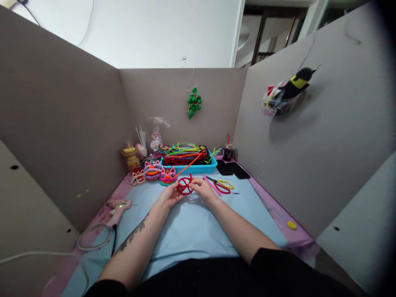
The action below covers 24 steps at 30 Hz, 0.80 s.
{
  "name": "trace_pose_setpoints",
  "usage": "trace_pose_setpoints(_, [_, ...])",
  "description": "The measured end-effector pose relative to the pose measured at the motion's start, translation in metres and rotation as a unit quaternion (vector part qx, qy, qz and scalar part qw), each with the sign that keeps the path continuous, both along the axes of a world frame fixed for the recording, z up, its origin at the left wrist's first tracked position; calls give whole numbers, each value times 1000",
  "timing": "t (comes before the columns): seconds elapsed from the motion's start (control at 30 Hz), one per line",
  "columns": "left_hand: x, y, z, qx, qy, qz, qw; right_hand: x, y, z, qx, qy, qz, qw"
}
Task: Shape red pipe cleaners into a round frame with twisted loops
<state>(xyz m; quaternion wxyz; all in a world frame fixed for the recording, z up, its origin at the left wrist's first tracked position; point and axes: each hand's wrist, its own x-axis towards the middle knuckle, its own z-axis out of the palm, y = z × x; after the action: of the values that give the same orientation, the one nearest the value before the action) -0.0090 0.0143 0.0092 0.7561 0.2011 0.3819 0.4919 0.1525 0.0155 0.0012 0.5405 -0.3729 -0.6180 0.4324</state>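
Note:
A red pipe cleaner ring with crossing strands inside (185, 186) is held up between my two hands, a little above the blue table cover (185, 231). My left hand (170, 194) grips its left edge, fingers closed on it. On its right side, my right hand (200, 188) pinches the red strands. Just behind my left hand sit several colourful fuzzy animal heads (168, 176). Scissors with red and yellow handles (224, 186) lie right of my right hand, beside a pink tool (213, 185) that I cannot identify.
A blue tray (198, 168) piled with colourful pipe cleaners stands at the back. A pink glue gun (119, 209) with a cable lies left. Black phone-like slabs (236, 170), a dark drink cup (228, 152) and a yellow disc (291, 225) are on the right. Grey partitions (182, 78) enclose the table.

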Motion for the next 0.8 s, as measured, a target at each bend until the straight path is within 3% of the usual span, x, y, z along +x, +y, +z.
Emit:
trace_pose_setpoints(0.23, [1, -3, 1, -8, 9, -1, 1000, 0, 0, -3, 16, -33, 4, 999])
trace_pose_setpoints(0.5, [2, -6, 6, -20, 5, -22, 1000, 0, 3, -7, 52, -140, -67, 987])
trace_pose_setpoints(0.8, [1, -5, 6, -21, 37, -3, 999, 1, 6, -11, 51, -147, -71, 985])
